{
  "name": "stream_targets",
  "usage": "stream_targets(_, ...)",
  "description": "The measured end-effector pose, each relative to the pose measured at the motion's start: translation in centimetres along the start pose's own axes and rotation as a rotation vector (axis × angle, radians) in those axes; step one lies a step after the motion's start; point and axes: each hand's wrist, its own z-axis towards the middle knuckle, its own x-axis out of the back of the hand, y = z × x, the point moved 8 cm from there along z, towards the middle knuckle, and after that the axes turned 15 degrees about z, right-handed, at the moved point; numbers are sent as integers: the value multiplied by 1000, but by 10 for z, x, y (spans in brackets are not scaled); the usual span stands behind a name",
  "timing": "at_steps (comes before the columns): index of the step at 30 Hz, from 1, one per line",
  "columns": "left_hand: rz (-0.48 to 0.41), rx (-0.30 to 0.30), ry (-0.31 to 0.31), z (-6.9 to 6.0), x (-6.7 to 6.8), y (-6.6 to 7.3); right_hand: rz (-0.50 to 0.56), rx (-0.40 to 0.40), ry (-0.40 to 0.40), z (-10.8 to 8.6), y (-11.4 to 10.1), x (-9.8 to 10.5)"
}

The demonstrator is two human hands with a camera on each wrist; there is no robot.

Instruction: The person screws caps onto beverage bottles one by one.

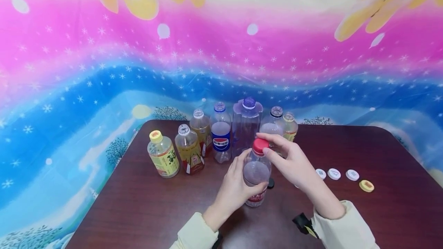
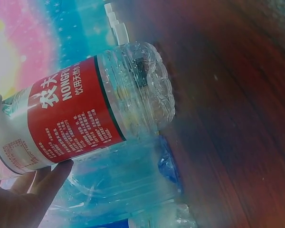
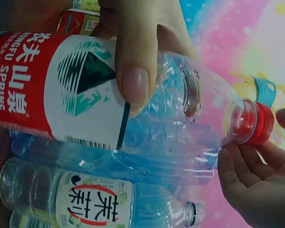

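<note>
Gripping a clear red-labelled plastic bottle (image 1: 257, 172)

Left hand (image 1: 233, 181) grips it near the brown wooden counter's (image 1: 138, 210) middle; right hand (image 1: 294, 160) pinches its round red plastic cap (image 1: 259, 147). Contents unclear. At its twelve o'clock: a broad purple-tinted plastic bottle (image 1: 246, 131).

Roughly upright on my remote feed, a clear plastic Nongfu Spring bottle (image 1: 257, 172) appears in front of the tall purple-tinted bottle (image 1: 244, 126). Its red-and-white label (image 3: 80, 80) carries a green mountain design above the lettering. The red cap (image 1: 260, 147) sits over the mouth; I cannot tell how tightly it is screwed.
</note>
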Motion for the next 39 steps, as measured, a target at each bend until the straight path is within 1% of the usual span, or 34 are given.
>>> stream_targets(3,6,4,0,0,1,0,36,-13,-11,-1,-1,2)
stream_targets(7,10,21,-16,-1,1,0,47,-39,3,-1,0,4)
stream_targets(11,10,45,-30,-2,1,-1,39,-63,47,-1,3,6)
stream_targets(15,0,71,-56,-3,-2,-2,35,-68,94,-1,7,7)
stream_targets(19,-8,66,-54,-3,-3,-3,48,-64,123,2,11,5)
stream_targets(22,-6,52,-44,-3,-3,-3,23,-33,101,4,13,1)
stream_targets(26,-5,45,-42,-3,-4,-4,-16,55,23,2,10,-5)
stream_targets(28,-7,46,-41,-3,-4,-4,-7,85,-8,1,9,-6)
stream_targets(35,-2,66,-45,-2,-2,-4,64,74,-43,1,6,-3)
stream_targets(39,-4,79,-44,-1,-2,-3,88,97,-50,2,5,-2)
